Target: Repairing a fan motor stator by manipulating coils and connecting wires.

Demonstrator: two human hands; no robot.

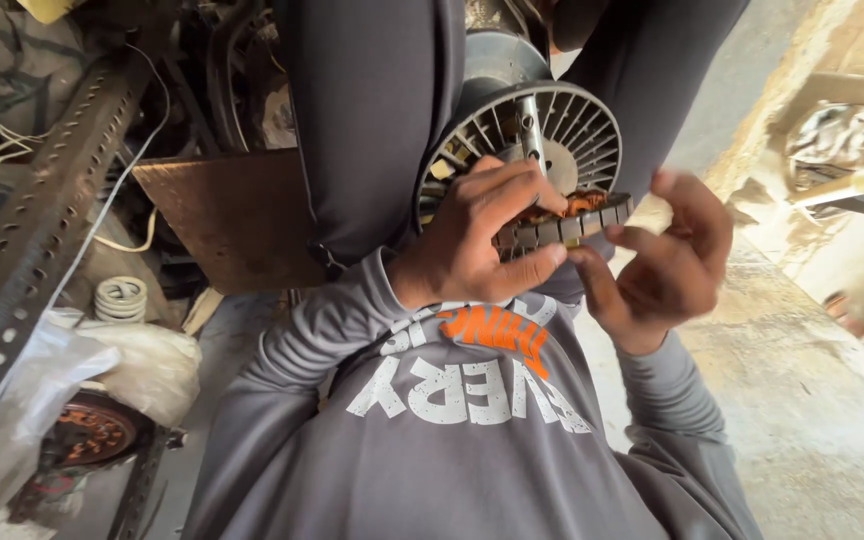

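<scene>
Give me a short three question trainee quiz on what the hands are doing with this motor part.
1. True or false: both hands are on the ring-shaped stator with copper windings.
2. What lies just behind it? A) a slotted round metal housing B) a wooden bowl C) a book
3. Which hand has its fingers over the stator's top?

Key
1. True: left hand and right hand pinch it.
2. A, the housing.
3. The left hand.

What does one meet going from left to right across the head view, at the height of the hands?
Perforated metal angle bar → rusty brown plate → left hand → ring-shaped motor stator with copper windings → right hand → concrete floor.
</scene>
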